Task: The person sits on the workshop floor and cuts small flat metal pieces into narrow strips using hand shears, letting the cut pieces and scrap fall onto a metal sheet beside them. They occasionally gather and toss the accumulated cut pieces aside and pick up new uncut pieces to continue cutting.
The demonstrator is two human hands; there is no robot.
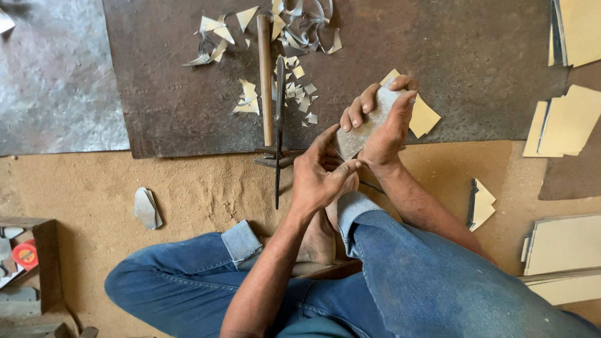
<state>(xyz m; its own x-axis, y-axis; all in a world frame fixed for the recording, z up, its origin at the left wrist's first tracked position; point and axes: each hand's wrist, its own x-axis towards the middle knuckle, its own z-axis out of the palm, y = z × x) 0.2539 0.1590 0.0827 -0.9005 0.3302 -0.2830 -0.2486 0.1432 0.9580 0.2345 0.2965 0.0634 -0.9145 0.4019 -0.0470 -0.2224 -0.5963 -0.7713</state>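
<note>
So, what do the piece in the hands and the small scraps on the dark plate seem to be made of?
The piece, held by the right hand and touched by the left hand, looks like thin sheet metal: dull grey with a faint shine. The scraps seem to be the same sheet, grey on one side and pale yellow on the other; some are curled like cut tin. The dark plate looks like rusty steel.

A sandy tan dirt floor (188, 188) lies under a rusty brown metal sheet (476, 56) in soft daylight.
</note>
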